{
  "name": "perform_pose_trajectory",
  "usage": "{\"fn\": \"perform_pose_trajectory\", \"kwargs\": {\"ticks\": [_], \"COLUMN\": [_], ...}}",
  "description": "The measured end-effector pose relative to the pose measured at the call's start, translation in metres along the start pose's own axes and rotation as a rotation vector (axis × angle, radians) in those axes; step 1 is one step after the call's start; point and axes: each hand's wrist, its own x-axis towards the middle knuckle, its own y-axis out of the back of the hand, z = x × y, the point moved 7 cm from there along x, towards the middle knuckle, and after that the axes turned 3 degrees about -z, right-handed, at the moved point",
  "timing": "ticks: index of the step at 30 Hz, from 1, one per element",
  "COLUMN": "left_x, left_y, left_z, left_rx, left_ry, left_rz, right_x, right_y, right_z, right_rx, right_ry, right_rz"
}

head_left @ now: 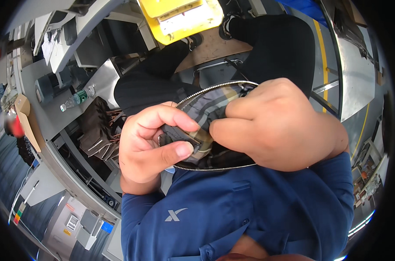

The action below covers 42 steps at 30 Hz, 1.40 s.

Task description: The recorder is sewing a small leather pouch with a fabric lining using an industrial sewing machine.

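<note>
A dark zippered pouch (pixel 212 104) lies open in front of my torso. Its metal-toothed edge curves round a camouflage-patterned lining. My left hand (pixel 152 143) grips the pouch's left end, its thumb and forefinger closed on a fold of dark cloth. Over the right end of the opening, my right hand (pixel 276 126) is curled with thumb and fingers drawn together at the lining. Those fingertips reach into the mouth of the pouch and are partly hidden, as is the fabric beneath the right hand.
Ahead stands a yellow machine part (pixel 180 21) with a lit face. To the left, a clear plastic bottle (pixel 80 97) lies on a grey worktop (pixel 49 117), near a pile of dark fabric pieces (pixel 99 130). A metal-topped table (pixel 358 69) stands at the right.
</note>
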Motion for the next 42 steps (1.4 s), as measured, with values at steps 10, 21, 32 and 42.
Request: {"fn": "perform_pose_trajectory", "kwargs": {"ticks": [10,21,32,42], "left_x": [-0.009,-0.015,-0.019,-0.021], "left_y": [0.001,0.004,0.001,0.000], "left_z": [0.002,0.003,0.003,0.002], "left_rx": [0.010,-0.101,-0.058,-0.153], "left_ry": [0.006,-0.118,-0.149,-0.133], "left_rz": [0.047,0.219,0.209,0.141], "right_x": [0.001,-0.005,-0.005,-0.009], "right_y": [0.019,-0.012,-0.014,-0.009], "right_z": [-0.008,0.016,0.008,0.003], "right_rx": [-0.079,0.281,0.185,0.269], "right_ry": [0.058,-0.193,-0.087,0.008], "right_rz": [0.102,0.161,0.163,0.244]}}
